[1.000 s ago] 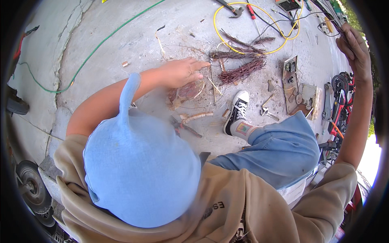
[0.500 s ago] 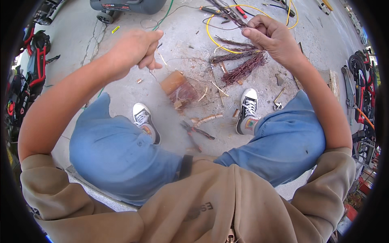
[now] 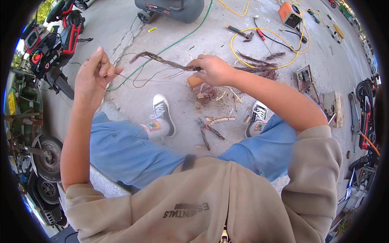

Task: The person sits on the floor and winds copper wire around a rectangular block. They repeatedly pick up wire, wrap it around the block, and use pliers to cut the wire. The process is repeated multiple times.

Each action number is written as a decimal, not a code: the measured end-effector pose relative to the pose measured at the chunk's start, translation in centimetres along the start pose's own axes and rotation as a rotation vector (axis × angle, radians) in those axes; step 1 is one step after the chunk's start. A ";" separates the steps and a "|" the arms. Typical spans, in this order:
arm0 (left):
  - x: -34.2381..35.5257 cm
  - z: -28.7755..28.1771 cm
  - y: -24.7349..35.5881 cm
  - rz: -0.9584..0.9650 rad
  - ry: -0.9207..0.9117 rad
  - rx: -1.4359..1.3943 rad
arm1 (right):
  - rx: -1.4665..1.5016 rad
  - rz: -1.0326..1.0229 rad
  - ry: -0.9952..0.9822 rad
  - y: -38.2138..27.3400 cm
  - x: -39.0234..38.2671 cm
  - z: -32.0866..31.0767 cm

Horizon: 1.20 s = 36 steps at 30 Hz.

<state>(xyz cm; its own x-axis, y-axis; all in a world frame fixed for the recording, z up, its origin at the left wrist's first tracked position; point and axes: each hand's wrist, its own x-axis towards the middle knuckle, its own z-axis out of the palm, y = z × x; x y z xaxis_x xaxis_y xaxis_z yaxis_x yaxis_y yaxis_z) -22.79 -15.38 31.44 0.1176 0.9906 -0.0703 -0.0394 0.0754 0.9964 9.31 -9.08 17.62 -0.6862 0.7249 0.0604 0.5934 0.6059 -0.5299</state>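
Observation:
My right hand (image 3: 216, 69) is closed around one end of a bundle of thin dark wires (image 3: 166, 62), which points left in front of me. Loose strands curve away below the bundle. Off to the left, my left hand (image 3: 96, 75) is raised, fingers curled and pinched on what looks like a single thin wire trailing from the bundle. Under my right forearm, more dark reddish wire bundles (image 3: 265, 72) lie on the floor. Next to them are an orange-brown block (image 3: 195, 81) and a tangle of fine reddish wire (image 3: 206, 93).
Pliers (image 3: 206, 131) lie open between my shoes. Beyond are a hammer (image 3: 242, 33), a yellow hose (image 3: 231, 42), an orange machine (image 3: 291, 15) and a grey tank on wheels (image 3: 174, 9). A green hose (image 3: 178, 43) crosses the floor; a red-black scooter (image 3: 60, 48) stands left.
My right hand has moved left and lower, swinging the wire bundle to point left. My left hand has drawn farther left. The view has shifted, showing more of the left side.

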 end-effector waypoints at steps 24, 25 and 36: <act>4.1 3.1 -13.7 0.070 -0.636 1.751 | -0.188 0.093 -0.206 -3.3 4.8 10.1; 3.8 3.2 -14.5 0.044 -0.637 1.681 | -0.116 0.058 -0.182 -2.3 4.2 9.9; 6.4 -0.1 -27.9 -0.289 -0.655 1.319 | 0.459 0.561 0.218 15.6 -2.1 10.8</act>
<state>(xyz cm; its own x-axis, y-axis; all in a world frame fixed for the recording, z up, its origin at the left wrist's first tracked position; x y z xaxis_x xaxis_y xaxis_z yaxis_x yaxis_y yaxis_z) -21.04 -11.15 3.21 0.3903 0.7079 -0.5886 0.9183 -0.2536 0.3039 15.47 -4.72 0.10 -0.2056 0.9617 -0.1814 0.5616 -0.0358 -0.8266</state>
